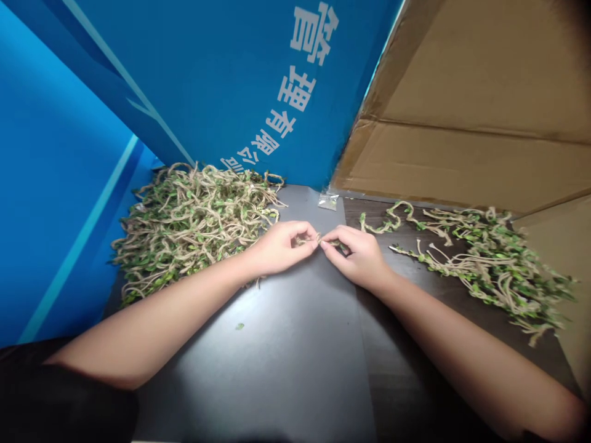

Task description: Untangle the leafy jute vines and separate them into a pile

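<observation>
Between my two hands, above the middle of the grey sheet (295,344), is a short piece of twine (318,239), mostly hidden by the fingers. My left hand (289,246) pinches one side of it between thumb and fingertips. From the other side my right hand (355,252) pinches it too, and the fingertips of both hands nearly meet. To the left lies a big heap of leafy twine strands (198,221), tan with small green leaves. A looser bunch of similar twine strands (498,264) is spread out on the right.
Behind the heap stands a blue panel (207,80) with white characters. Cardboard (471,123) walls off the back right. A small clear packet (328,201) lies by the back edge, and a loose green leaf (239,327) rests on the sheet. Dark wooden tabletop (392,357) shows on the right.
</observation>
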`<state>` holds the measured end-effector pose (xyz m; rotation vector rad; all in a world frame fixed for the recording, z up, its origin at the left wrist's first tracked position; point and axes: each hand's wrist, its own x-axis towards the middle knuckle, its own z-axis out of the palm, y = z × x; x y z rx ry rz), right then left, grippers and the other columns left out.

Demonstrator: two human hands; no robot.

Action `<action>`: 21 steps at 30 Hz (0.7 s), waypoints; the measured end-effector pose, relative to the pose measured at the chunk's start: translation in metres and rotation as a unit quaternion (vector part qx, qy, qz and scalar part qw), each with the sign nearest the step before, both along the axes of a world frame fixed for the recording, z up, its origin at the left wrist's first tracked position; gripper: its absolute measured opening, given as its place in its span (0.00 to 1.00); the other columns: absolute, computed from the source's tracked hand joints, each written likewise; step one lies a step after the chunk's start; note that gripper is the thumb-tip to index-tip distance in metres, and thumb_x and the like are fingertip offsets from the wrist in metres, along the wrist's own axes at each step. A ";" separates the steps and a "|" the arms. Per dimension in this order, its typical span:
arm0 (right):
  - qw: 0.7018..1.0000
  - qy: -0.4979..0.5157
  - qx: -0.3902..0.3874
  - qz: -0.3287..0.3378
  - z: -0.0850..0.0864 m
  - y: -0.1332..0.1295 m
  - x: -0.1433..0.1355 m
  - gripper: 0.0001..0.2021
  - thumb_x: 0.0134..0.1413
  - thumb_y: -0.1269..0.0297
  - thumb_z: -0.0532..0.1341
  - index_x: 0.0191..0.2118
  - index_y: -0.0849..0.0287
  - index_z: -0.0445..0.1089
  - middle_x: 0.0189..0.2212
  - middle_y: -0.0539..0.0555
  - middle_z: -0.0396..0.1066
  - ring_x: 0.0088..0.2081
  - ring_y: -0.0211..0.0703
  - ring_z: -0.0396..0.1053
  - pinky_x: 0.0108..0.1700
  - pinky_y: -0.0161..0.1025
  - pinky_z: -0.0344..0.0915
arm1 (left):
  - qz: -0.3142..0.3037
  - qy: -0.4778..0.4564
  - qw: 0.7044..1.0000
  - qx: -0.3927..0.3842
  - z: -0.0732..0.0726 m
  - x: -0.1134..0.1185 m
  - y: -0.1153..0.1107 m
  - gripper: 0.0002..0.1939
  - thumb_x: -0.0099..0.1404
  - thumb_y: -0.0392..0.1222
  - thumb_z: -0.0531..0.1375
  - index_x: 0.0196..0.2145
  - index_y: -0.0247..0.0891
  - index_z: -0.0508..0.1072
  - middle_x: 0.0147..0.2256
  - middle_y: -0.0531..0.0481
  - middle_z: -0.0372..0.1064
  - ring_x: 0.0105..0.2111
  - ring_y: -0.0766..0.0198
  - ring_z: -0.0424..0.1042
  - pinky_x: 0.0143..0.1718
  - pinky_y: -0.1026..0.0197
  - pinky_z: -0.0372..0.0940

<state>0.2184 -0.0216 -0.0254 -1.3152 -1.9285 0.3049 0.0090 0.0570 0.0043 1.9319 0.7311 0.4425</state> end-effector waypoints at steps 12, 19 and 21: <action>0.995 0.032 -0.004 -0.091 0.009 -0.002 -0.002 0.08 0.66 0.61 0.59 0.36 0.57 0.72 0.25 0.50 0.70 0.24 0.34 0.61 0.31 0.35 0.62 | 0.026 0.005 0.999 0.038 -0.004 0.002 0.000 0.15 0.70 0.49 0.60 0.43 0.37 0.81 0.39 0.48 0.79 0.36 0.65 0.72 0.38 0.64 0.64; 0.991 0.057 -0.014 -0.124 0.012 -0.003 -0.002 0.09 0.62 0.61 0.59 0.30 0.56 0.67 0.18 0.45 0.60 0.20 0.33 0.54 0.27 0.35 0.56 | 0.044 0.019 0.995 0.090 -0.001 0.001 0.000 0.13 0.69 0.47 0.60 0.41 0.37 0.81 0.37 0.49 0.79 0.35 0.65 0.72 0.40 0.62 0.65; 0.991 0.062 -0.022 -0.121 0.012 -0.002 -0.002 0.10 0.62 0.61 0.59 0.29 0.56 0.66 0.17 0.45 0.58 0.20 0.33 0.52 0.27 0.35 0.55 | 0.045 0.020 0.995 0.087 0.000 0.001 0.000 0.13 0.70 0.47 0.60 0.39 0.37 0.80 0.35 0.49 0.78 0.35 0.65 0.71 0.40 0.63 0.64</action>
